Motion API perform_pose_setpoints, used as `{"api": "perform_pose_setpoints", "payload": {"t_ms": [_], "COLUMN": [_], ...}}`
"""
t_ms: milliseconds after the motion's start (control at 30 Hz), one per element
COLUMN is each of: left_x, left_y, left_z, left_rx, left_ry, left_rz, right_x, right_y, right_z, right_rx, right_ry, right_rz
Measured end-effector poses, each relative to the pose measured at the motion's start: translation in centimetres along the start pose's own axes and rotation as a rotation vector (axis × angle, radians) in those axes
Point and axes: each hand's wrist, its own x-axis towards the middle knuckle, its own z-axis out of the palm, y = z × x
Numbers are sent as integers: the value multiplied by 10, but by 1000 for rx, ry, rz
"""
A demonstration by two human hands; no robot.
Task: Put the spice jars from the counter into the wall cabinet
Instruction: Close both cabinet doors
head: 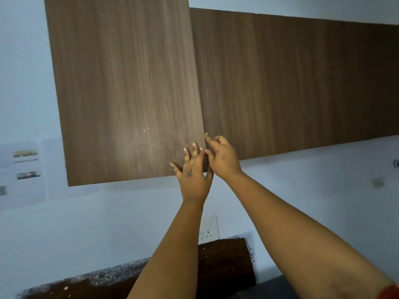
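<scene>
A brown wood-grain wall cabinet [291, 83] runs across the upper wall. Its left door [125, 89] stands slightly out from the neighbouring door. My left hand [193, 175] lies flat with straight fingers against the lower right corner of that door. Beside it, my right hand [222, 156] has its fingers curled at the door's right edge, in the gap between the two doors. No spice jar is in view, and the cabinet's inside is hidden.
A white wall socket [208, 229] sits below the hands. A dark speckled counter edge and backsplash [224, 260] runs along the bottom. Pale papers [23, 169] hang on the left wall. A small fitting [377, 182] is on the right wall.
</scene>
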Motion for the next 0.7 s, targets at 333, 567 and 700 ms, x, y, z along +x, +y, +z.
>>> {"api": "perform_pose_setpoints", "payload": {"t_ms": [333,567,700], "left_x": [40,53,54], "left_y": [-41,-62,-69], "left_z": [84,110,117], "left_rx": [373,502,532], "left_ry": [-159,-207,-191], "left_rz": [-78,-101,-76], "right_x": [51,71,73], "right_y": [119,156,156], "right_z": [57,81,97], "right_rx": [-538,-522,-486], "right_ry": [-150,-174,-112], "right_rz": [-164,-218,-193]}}
